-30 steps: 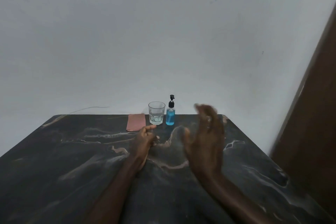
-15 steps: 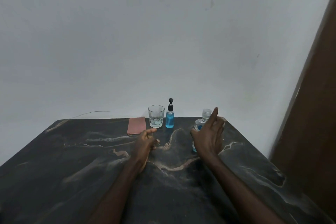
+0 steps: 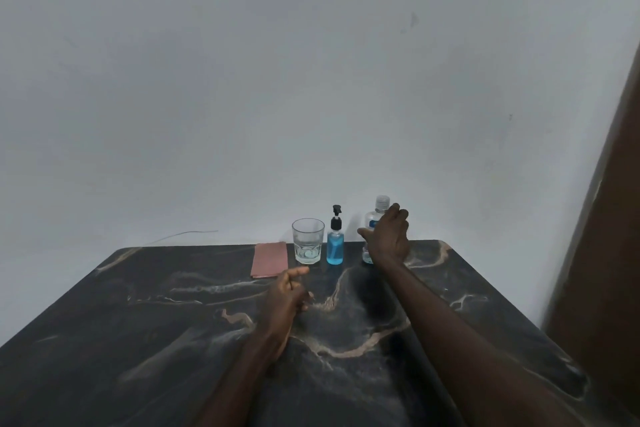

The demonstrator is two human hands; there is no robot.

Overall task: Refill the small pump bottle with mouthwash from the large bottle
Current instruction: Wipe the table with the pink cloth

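The small pump bottle (image 3: 335,248), with blue liquid and a black pump head, stands upright at the table's far edge. Just right of it stands the large clear bottle (image 3: 381,203) with a ribbed cap; most of its body is hidden behind my right hand (image 3: 386,241). That hand is stretched out in front of the bottle with thumb and fingers spread around it, and a closed grip is not visible. My left hand (image 3: 285,295) rests on the dark marble table (image 3: 173,322), loosely curled and holding nothing.
A clear glass tumbler (image 3: 308,246) with a little liquid stands left of the pump bottle. A folded pink cloth (image 3: 270,259) lies beside the glass. A white wall runs behind the table, and a brown door or panel (image 3: 602,253) rises at the right.
My right hand has moved forward and up from mid-table to the large bottle, which now shows its cap above the hand. My left hand has stayed in place. The view has tilted upward.
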